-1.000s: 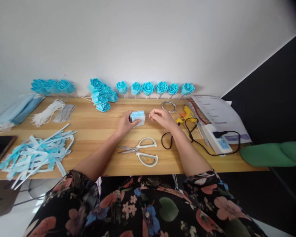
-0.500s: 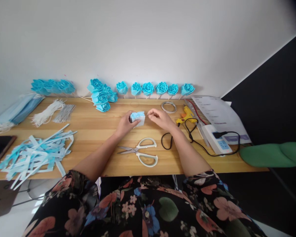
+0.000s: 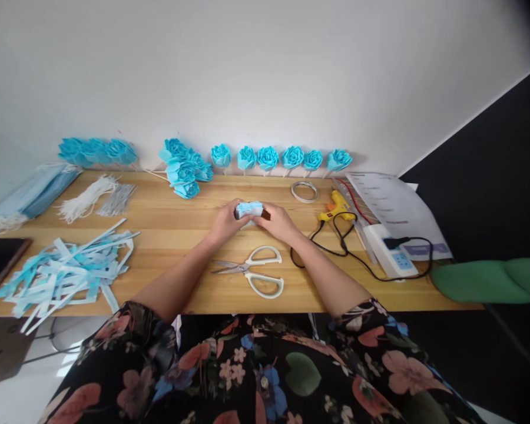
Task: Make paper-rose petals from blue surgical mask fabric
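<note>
A small stack of blue and white face-mask fabric pieces sits between my two hands over the middle of the table. My left hand is closed on its left side, thumb in front. On the right side, my right hand grips the same stack, with its thumb at the front edge. The fingers behind the stack are partly hidden. Nearer to me, scissors with white handles lie with their blades slightly parted, pointing left.
Blue fabric roses on sticks line the wall. Cut strips, white cords, face masks and a phone lie left. Rightward are a wire coil, a yellow glue gun, its cable and a power strip.
My right hand has moved left and taken hold of the right side of the stack, which it was apart from before. My left hand still holds the stack.
</note>
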Action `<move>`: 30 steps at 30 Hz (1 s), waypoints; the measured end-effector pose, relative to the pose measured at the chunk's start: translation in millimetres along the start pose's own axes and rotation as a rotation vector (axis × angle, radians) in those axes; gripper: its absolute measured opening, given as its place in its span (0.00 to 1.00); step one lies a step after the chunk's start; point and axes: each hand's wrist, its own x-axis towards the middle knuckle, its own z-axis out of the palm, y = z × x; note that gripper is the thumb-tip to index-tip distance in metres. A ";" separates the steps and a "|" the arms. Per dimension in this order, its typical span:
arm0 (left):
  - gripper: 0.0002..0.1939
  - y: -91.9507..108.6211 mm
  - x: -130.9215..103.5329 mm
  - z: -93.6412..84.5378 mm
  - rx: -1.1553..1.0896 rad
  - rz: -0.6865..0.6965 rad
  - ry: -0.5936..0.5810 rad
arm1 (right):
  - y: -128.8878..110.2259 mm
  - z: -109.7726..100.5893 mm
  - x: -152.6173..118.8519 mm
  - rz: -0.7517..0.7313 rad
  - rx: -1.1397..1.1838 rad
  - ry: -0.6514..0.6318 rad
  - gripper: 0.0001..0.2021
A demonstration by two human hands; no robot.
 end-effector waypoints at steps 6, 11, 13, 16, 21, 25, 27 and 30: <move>0.11 5.7 -1.4 -7.7 0.032 0.125 0.062 | -1.1 -2.1 1.0 -0.056 -0.019 0.089 0.07; 0.14 1.3 1.3 -9.0 0.064 0.102 0.001 | 1.7 -0.8 1.1 -0.051 -0.069 0.003 0.05; 0.15 -1.5 2.5 -8.3 0.056 0.063 -0.014 | 3.5 0.2 1.5 -0.043 -0.098 -0.020 0.04; 0.15 -3.0 2.4 -7.4 0.046 0.044 -0.018 | 4.1 0.5 1.8 -0.037 -0.120 -0.017 0.05; 0.14 -3.5 1.1 -5.9 0.025 0.024 -0.029 | 0.7 -1.2 1.0 -0.045 -0.095 -0.018 0.07; 0.13 -5.3 3.0 -4.8 -0.034 -0.001 -0.023 | -2.6 -4.0 -1.3 0.017 -0.005 0.024 0.07; 0.15 -5.0 4.1 -4.5 -0.087 -0.015 -0.006 | -3.5 -5.6 -2.3 0.036 0.066 0.046 0.09; 0.18 -2.6 4.3 -4.1 -0.236 -0.049 -0.010 | -3.4 -7.7 -3.0 0.043 0.168 0.075 0.11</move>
